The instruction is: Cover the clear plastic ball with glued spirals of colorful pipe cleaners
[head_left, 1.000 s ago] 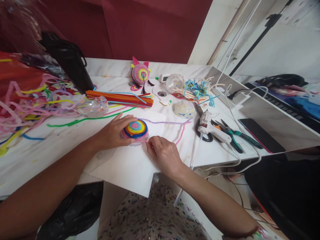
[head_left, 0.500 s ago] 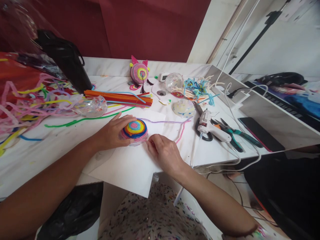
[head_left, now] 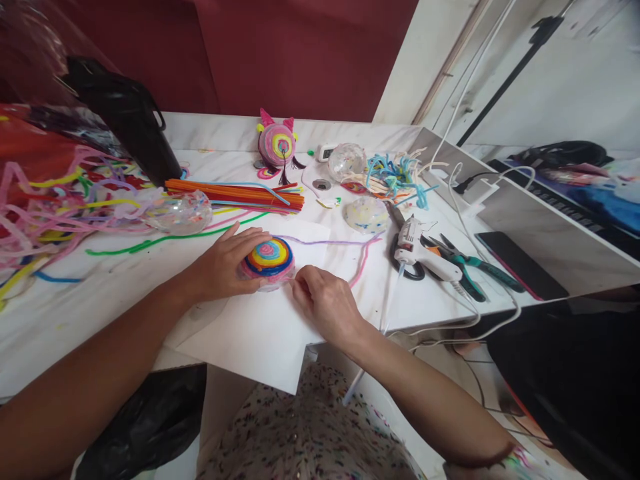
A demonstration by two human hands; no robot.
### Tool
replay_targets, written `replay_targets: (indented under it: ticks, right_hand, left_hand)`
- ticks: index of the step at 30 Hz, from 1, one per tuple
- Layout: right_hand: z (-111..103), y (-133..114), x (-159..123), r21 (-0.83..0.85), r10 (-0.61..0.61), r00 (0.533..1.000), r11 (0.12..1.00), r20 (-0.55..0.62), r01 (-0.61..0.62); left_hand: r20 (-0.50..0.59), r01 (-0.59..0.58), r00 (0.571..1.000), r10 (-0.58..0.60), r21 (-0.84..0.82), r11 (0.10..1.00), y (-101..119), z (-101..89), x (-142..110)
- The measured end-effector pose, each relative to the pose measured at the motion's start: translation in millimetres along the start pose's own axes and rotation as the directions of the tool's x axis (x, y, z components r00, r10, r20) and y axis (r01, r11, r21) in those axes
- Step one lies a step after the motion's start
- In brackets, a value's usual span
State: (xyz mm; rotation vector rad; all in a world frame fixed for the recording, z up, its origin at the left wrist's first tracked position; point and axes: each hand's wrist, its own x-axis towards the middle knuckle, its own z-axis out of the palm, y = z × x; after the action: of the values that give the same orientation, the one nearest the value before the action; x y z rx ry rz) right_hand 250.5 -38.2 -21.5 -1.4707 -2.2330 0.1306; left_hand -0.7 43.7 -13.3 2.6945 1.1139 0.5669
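A dome (head_left: 270, 257) wrapped in coiled pipe cleaners, with pink, light blue, yellow, orange and dark blue rings and a pink band below, rests on a white paper sheet (head_left: 250, 340). Curled round its left side, my left hand (head_left: 225, 263) grips it, thumb in front and fingers behind. At the dome's lower right, my right hand (head_left: 325, 300) is closed in a pinch on the end of a pink pipe cleaner (head_left: 293, 281), little of which shows. A purple pipe cleaner (head_left: 330, 243) and another pink strand lie just behind the right hand.
On the right are a glue gun (head_left: 425, 257), green-handled pliers (head_left: 467, 267) and a phone (head_left: 520, 267). Behind stand a pink horned figure (head_left: 279, 145), clear domes (head_left: 367, 215) and an orange pipe-cleaner bundle (head_left: 235, 195). Tangled pipe cleaners (head_left: 65, 200) and a black bottle (head_left: 125, 120) occupy the left.
The view shifts slightly. My left hand keeps its grip on the dome; my right hand stays pinched beside it, with barely any movement.
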Motion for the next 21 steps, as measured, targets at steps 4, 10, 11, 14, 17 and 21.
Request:
replay_targets:
  ticks: [4,10,11,14,17,21]
  right_hand:
    - [-5.7,-3.0,3.3,-0.026,0.015,0.998,1.000,0.062,-0.013]
    - [-15.1,-9.2,9.6,-0.068,0.053,0.988,0.997,0.142,-0.044]
    - [-16.0,-9.9,10.5,-0.074,0.052,0.988,0.996,0.148,-0.041]
    - [-18.7,-12.1,12.7,-0.094,0.056,0.985,0.995,0.166,-0.040]
    - [-21.9,-14.2,13.7,-0.110,0.073,0.979,0.993,0.189,-0.053]
    - [-25.7,-16.1,14.3,-0.119,0.092,0.970,0.991,0.224,-0.066]
  left_hand:
    - [0.003,-0.024,1.000,0.024,0.025,0.999,-0.6,-1.4,-0.3]
    - [-0.022,-0.064,0.998,0.066,0.082,0.995,-2.7,-0.1,-2.0]
    - [-0.032,-0.068,0.997,0.071,0.091,0.994,-2.3,0.3,-2.3]
    - [-0.068,-0.058,0.995,0.067,0.126,0.990,1.7,-0.3,-2.6]
    - [-0.072,-0.070,0.994,0.083,0.162,0.984,8.4,-4.4,-2.6]
    - [-0.108,-0.103,0.986,0.129,0.223,0.969,16.1,-8.4,-3.0]
